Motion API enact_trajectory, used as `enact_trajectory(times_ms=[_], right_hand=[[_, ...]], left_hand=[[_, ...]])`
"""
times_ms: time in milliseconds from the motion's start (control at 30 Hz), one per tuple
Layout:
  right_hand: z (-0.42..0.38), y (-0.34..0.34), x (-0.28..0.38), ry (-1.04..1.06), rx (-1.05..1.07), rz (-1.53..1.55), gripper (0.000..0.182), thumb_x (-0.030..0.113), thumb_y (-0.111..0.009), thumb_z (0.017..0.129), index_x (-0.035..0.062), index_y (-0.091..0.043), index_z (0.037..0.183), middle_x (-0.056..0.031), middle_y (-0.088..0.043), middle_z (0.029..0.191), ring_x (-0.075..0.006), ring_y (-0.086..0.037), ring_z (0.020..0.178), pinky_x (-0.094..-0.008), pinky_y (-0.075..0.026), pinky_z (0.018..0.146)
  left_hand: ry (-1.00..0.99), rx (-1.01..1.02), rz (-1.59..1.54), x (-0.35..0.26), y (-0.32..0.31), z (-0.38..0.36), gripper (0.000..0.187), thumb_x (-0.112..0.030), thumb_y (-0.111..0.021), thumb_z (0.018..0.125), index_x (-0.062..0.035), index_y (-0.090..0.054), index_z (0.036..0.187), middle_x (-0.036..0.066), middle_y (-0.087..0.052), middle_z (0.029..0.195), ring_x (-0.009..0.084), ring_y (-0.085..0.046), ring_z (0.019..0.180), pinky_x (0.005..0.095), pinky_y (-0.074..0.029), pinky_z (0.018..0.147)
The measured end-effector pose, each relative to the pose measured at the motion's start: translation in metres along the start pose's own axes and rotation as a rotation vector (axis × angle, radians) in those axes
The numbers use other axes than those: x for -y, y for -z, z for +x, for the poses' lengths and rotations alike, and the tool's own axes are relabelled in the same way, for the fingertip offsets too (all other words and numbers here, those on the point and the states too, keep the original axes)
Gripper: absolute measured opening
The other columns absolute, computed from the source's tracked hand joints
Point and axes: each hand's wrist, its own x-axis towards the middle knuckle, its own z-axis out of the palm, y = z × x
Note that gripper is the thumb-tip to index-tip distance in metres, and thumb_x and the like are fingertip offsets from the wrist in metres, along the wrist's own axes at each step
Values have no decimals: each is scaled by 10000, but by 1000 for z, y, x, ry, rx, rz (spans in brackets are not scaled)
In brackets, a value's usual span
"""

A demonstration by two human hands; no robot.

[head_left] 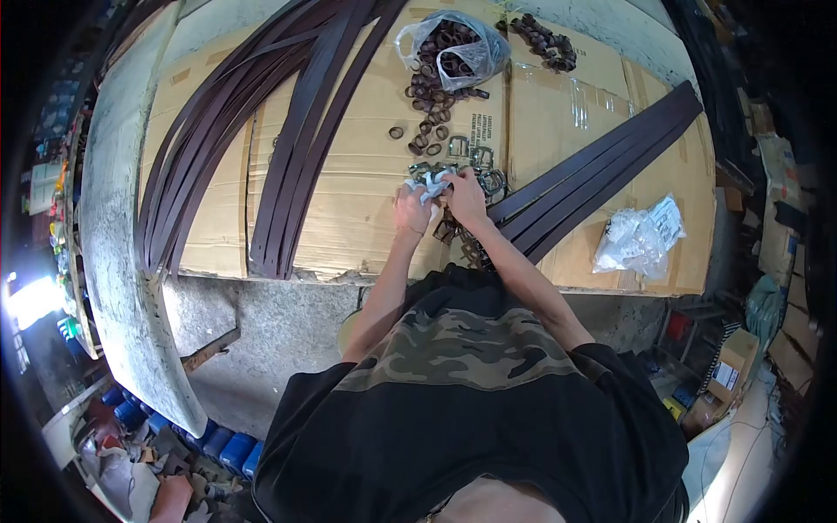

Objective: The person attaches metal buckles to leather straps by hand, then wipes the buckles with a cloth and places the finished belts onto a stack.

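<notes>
My left hand (pixel 411 210) and my right hand (pixel 467 199) are close together over the cardboard, fingers closed on a crumpled white wrapping (pixel 432 182). What it encloses, if anything, I cannot tell. Metal belt buckles (pixel 482 157) lie just beyond and to the right of the hands. More buckles (pixel 446 229) sit beneath my right wrist, partly hidden by the arm. Dark brown loops (pixel 425 128) are scattered ahead of my hands, trailing from a clear plastic bag (pixel 478 59) full of them. To the right, dark brown belt straps (pixel 580 179) fan out beside the buckles.
Flattened cardboard (pixel 349 218) covers the worktable. Long dark straps (pixel 209 131) spread across its left side, with another bunch (pixel 301 174) nearer me. A strung row of loops (pixel 547 44) lies at the back. Crumpled clear plastic bags (pixel 636 240) rest near the front right edge.
</notes>
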Motion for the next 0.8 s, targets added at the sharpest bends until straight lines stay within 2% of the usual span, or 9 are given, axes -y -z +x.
enact_trajectory(times_ms=[67,233,300,367,400,567,667,733,800], right_hand=[[0,-5,-8,85,-43,39,181,43,-622,738,86,-680,904,-142,-534,1012,-314,-566,921,-400,-480,781],[-2,23,8,55,-102,306,181,60,-633,762,31,-674,935,-151,-595,869,-275,-617,756,-340,-494,707],[-5,34,19,-85,-69,540,191,75,-646,775,-2,-663,949,-143,-621,848,-229,-634,748,-305,-496,692],[-9,42,37,-77,-18,647,216,94,-651,785,-28,-650,963,-150,-645,867,-205,-643,776,-293,-496,705],[-14,46,50,7,55,610,230,92,-633,802,-26,-634,998,-144,-646,893,-202,-638,805,-296,-493,727],[-30,26,61,425,137,441,323,107,-598,816,13,-588,1125,-176,-643,956,-294,-629,859,-343,-483,808],[-32,44,47,186,312,527,253,114,-613,813,16,-634,1046,-154,-664,884,-273,-650,831,-328,-502,747],[-23,59,16,-54,219,389,189,116,-628,808,20,-670,966,-134,-676,808,-234,-665,771,-311,-515,683],[-14,63,-26,-28,138,58,168,120,-634,779,89,-693,932,-144,-667,828,-256,-659,769,-346,-517,694]], left_hand=[[13,24,-15,-1,-2,2,299,-135,-728,672,-69,-646,952,173,-551,905,349,-502,959,428,-435,840],[-48,-98,-261,-11,19,23,214,-128,-698,731,0,-634,891,196,-546,914,341,-527,898,412,-451,774],[-14,-76,-325,-25,33,27,224,-142,-668,795,23,-596,928,150,-580,924,265,-566,875,337,-461,760],[402,89,-1314,-34,38,32,192,-151,-614,852,10,-566,946,95,-594,917,191,-583,830,283,-468,720],[403,36,-1473,-42,43,33,142,-140,-561,885,-9,-548,939,55,-597,851,147,-586,741,257,-476,651],[514,-185,-1498,-27,55,30,114,-118,-498,857,-18,-524,903,72,-573,725,155,-549,582,283,-455,486],[699,-533,-1637,26,42,25,110,-142,-474,806,-48,-528,822,55,-493,633,149,-463,495,281,-388,414],[711,-526,-1560,27,62,16,117,-152,-471,808,-52,-530,798,48,-488,630,141,-454,491,281,-375,410],[731,-470,-1442,25,73,11,189,-226,-572,805,-55,-539,731,27,-482,624,138,-457,497,277,-370,416]])
